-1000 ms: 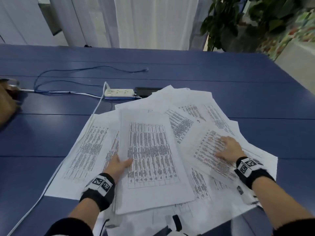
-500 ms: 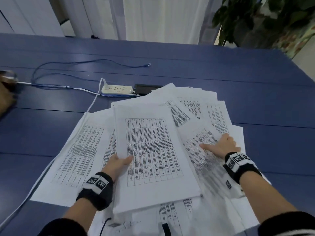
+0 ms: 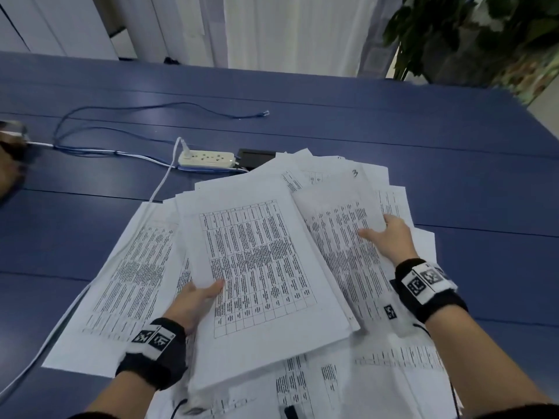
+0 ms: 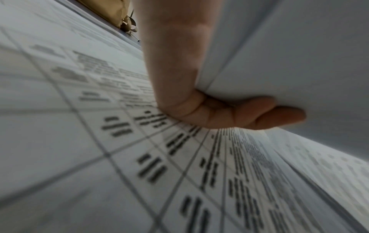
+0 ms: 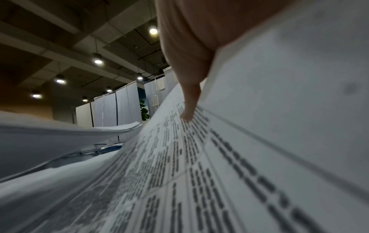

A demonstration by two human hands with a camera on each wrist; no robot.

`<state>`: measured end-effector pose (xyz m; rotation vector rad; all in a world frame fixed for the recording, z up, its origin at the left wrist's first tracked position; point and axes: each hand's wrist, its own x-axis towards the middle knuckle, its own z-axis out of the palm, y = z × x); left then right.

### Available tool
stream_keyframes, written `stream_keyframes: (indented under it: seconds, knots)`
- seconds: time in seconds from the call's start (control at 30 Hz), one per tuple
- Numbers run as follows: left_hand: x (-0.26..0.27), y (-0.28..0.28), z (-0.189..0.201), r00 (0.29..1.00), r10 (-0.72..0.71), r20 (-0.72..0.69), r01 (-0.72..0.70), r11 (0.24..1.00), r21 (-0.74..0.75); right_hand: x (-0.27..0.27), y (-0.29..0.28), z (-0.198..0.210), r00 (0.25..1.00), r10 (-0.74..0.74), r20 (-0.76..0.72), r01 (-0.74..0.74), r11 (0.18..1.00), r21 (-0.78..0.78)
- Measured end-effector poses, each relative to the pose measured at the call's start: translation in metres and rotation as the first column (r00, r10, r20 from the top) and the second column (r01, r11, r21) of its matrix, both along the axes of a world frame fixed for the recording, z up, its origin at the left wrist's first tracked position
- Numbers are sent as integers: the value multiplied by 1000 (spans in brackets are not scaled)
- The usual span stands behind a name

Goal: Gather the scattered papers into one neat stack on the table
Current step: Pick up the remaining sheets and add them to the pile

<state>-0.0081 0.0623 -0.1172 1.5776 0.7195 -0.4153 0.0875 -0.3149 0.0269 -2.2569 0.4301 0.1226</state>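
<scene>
The left hand [image 3: 193,303] grips the near-left edge of a thick bundle of papers [image 3: 260,267], thumb on top and fingers curled underneath. The right hand [image 3: 390,240] pinches a sheaf of sheets [image 3: 341,237] at its right edge. More printed pages lie fanned across the blue worktop [image 3: 453,164], near a power strip [image 3: 207,158].

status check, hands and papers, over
Left hand grips center bundle, thumb on top. Right hand holds right-side sheets. Papers not yet one stack, loose sheets spread left. Power strip and cables beside far edge.
</scene>
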Motion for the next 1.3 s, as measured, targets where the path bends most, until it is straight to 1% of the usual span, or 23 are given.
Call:
stream_keyframes:
  seconds: [0.03, 0.1, 0.17, 0.23, 0.33, 0.4, 0.47, 0.5, 0.6, 0.63, 0.7, 0.77, 0.8, 0.83, 0.9, 0.97, 1.07, 1.1, 1.17, 1.2, 1.23, 1.27, 1.3]
  knots:
    - [-2, -8, 18, 1000, -23, 13, 23, 1000, 0, 9, 5, 1, 1000, 14, 18, -15, 1000, 15]
    - [-3, -16, 38, 999, -10, 32, 11, 1000, -14, 26, 16, 0, 999, 13, 46, -14, 999, 39]
    - [-3, -27, 61, 998, -15, 54, 15, 1000, -10, 46, 29, -6, 998, 18, 52, -19, 1000, 13]
    - [-1, -27, 64, 998, 26, 58, -25, 1000, -10, 62, 42, -15, 998, 57, -4, -57, 996, -66]
    - [5, -24, 56, 995, 82, 59, -83, 997, 1, 75, 61, -34, 980, 124, -154, -155, 966, -207]
    - [12, -21, 46, 993, 104, 58, -103, 994, -22, 79, 73, -42, 972, 159, -176, -201, 945, -258]
    - [17, -16, 31, 992, 124, 32, -123, 992, -26, 83, 80, -46, 961, 191, -199, -224, 961, -163]
    - [18, -15, 29, 992, 119, 31, -118, 992, -37, 83, 82, -46, 954, 211, -215, -240, 964, -117]
    - [19, -19, 35, 994, 100, 44, -98, 994, -42, 78, 81, -47, 925, 265, -273, -292, 954, -65]
    - [19, -19, 35, 994, 101, 37, -99, 994, -50, 75, 78, -49, 926, 262, -271, -282, 959, -37]
    - [19, -20, 40, 993, 118, 24, -117, 992, -57, 74, 66, -51, 959, 159, -233, -170, 985, -29]
    - [21, -15, 31, 989, 143, 27, -140, 987, -75, 78, 49, -47, 980, -20, -198, -9, 989, -145]
    - [22, -16, 31, 990, 138, 32, -135, 987, -93, 81, 41, -45, 972, -81, -222, 31, 975, -222]
    - [23, -19, 38, 991, 131, 17, -129, 988, -89, 83, 37, -41, 960, -109, -258, 33, 959, -281]
    - [25, -32, 59, 991, 137, 8, -135, 984, -113, 86, 39, -35, 940, -98, -328, -18, 942, -334]
    - [28, -40, 65, 987, 159, 0, -157, 978, -138, 92, 46, -35, 944, -62, -323, -41, 953, -301]
    - [28, -47, 72, 992, 124, 0, -123, 984, -130, 97, 55, -40, 953, 6, -301, -57, 986, -159]
    - [29, -46, 68, 990, 139, 20, -135, 983, -124, 97, 56, -42, 958, 10, -286, -44, 993, -113]
    - [29, -50, 71, 986, 161, 32, -154, 974, -164, 96, 58, -46, 966, -1, -257, -12, 999, -50]
    - [29, -51, 71, 985, 172, 23, -165, 967, -193, 94, 59, -48, 968, -1, -252, -12, 999, -48]
    - [29, -52, 72, 985, 167, 41, -156, 969, -193, 93, 61, -51, 968, 6, -249, -19, 999, -48]
    - [30, -54, 74, 985, 170, 23, -163, 968, -190, 91, 65, -51, 966, 15, -259, -28, 998, -50]
    - [31, -53, 72, 980, 193, 37, -183, 966, -185, 90, 70, -51, 964, 20, -264, -35, 998, -52]
